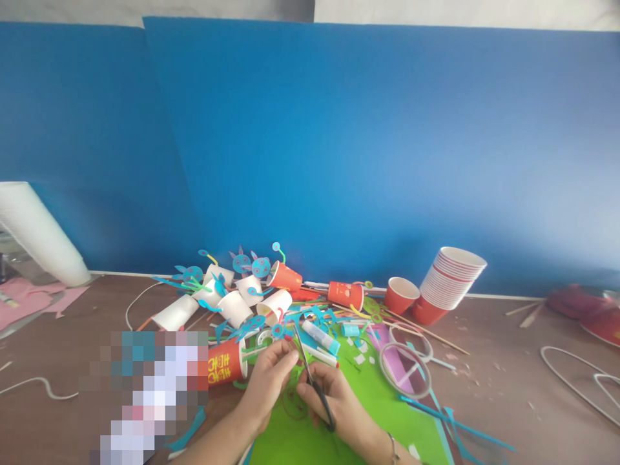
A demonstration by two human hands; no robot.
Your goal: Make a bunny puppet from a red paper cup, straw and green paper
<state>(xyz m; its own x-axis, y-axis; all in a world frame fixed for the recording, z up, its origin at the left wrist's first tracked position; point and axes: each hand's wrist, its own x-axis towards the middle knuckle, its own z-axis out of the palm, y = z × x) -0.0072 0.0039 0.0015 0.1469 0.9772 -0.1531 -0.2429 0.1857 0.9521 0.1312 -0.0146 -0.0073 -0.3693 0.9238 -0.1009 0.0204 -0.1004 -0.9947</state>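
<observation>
My right hand grips a pair of scissors by its black handles, with the blades pointing up and away. Close beside the blades, my left hand is closed in a pinch; what its fingertips hold is too small to make out. Both hands are over a bright green sheet of paper with some drawn outlines on it. Just beyond them lie a glue stick and a marker with a red end. A red paper cup lies on its side left of my left hand.
White and red paper cups with blue paper animal faces lie heaped at the back. A leaning cup stack and a single red cup stand right. Clear rings and a blue strip lie nearer. Pixelation hides the lower left.
</observation>
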